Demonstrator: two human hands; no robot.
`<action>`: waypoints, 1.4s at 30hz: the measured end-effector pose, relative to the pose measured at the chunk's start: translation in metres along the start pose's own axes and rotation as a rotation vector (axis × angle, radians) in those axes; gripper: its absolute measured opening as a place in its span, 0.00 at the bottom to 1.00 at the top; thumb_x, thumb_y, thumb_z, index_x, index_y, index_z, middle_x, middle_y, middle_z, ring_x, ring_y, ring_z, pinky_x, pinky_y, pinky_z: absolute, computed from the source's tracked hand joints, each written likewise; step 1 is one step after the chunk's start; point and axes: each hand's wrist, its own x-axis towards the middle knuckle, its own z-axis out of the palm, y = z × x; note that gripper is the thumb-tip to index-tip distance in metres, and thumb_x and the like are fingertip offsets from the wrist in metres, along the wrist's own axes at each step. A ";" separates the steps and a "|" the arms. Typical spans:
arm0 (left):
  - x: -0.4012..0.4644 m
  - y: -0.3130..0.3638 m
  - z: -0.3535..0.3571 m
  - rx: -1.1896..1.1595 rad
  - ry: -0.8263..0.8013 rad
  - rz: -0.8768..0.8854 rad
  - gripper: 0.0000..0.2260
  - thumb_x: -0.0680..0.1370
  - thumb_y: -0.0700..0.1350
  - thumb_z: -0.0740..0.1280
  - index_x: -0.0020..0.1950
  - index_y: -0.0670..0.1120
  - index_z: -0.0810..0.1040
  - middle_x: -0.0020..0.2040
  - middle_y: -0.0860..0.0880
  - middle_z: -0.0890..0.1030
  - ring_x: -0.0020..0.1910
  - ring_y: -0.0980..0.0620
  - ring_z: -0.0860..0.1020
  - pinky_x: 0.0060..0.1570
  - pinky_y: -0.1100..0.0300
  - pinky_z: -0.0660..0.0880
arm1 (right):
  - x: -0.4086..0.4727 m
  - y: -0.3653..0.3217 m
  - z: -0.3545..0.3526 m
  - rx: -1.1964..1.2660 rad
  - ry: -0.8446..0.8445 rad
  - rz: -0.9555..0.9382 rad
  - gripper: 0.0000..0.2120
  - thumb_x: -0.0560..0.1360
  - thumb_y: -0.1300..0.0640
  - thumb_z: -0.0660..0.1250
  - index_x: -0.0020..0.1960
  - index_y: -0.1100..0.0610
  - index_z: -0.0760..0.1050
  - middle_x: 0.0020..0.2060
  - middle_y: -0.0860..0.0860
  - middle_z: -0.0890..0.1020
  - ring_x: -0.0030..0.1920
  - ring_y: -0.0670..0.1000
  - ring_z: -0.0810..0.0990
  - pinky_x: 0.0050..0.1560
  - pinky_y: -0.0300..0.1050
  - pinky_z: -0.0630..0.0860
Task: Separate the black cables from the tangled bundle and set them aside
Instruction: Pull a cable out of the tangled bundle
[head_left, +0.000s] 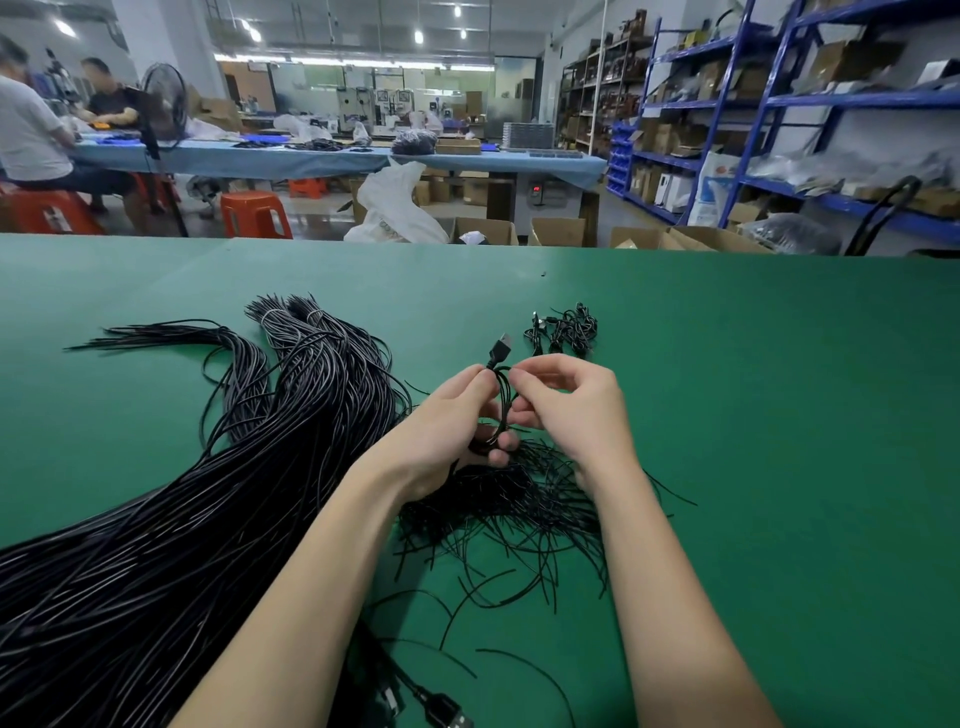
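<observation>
Beyond the green felt-covered table (727, 415) stand an orange plastic stool (254, 213), open cardboard boxes (558, 231) and blue metal shelving (779, 98) — all well apart.

A thin black cable (500, 400) stands coiled between the fingertips of both hands, its loops running down from the left thumb to the curled left fingers. Its USB plug (501, 347) sticks up just above the fingertips, tilted slightly right. Directly below the fingers lies a loose tangle of short black strands (519, 514), spreading out in all directions. Left of the fingers stretches the big bundle of long black cables (208, 467), glossy, roughly parallel, two end tufts banded together. Beyond the fingers, slightly right, sits a small heap of coiled black cables (563, 332) with plugs.
</observation>
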 end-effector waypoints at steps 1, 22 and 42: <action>0.000 0.000 -0.001 -0.012 -0.005 -0.011 0.11 0.86 0.44 0.55 0.44 0.46 0.68 0.36 0.49 0.71 0.29 0.52 0.70 0.27 0.62 0.67 | 0.000 0.001 0.001 0.026 -0.008 0.005 0.03 0.76 0.60 0.75 0.44 0.55 0.84 0.30 0.45 0.84 0.29 0.45 0.83 0.33 0.38 0.80; -0.001 -0.002 0.011 1.004 -0.065 0.187 0.10 0.86 0.45 0.52 0.64 0.41 0.60 0.56 0.37 0.79 0.52 0.41 0.79 0.50 0.54 0.71 | 0.006 0.006 -0.001 -0.233 -0.083 -0.025 0.15 0.76 0.45 0.73 0.41 0.57 0.82 0.29 0.46 0.82 0.32 0.47 0.80 0.44 0.47 0.79; 0.002 0.002 -0.001 -0.037 -0.319 -0.281 0.09 0.83 0.48 0.52 0.55 0.44 0.66 0.33 0.51 0.65 0.30 0.53 0.65 0.32 0.61 0.67 | 0.005 0.019 0.005 -0.389 -0.105 -0.356 0.23 0.84 0.48 0.63 0.31 0.52 0.64 0.23 0.43 0.64 0.26 0.44 0.62 0.29 0.41 0.59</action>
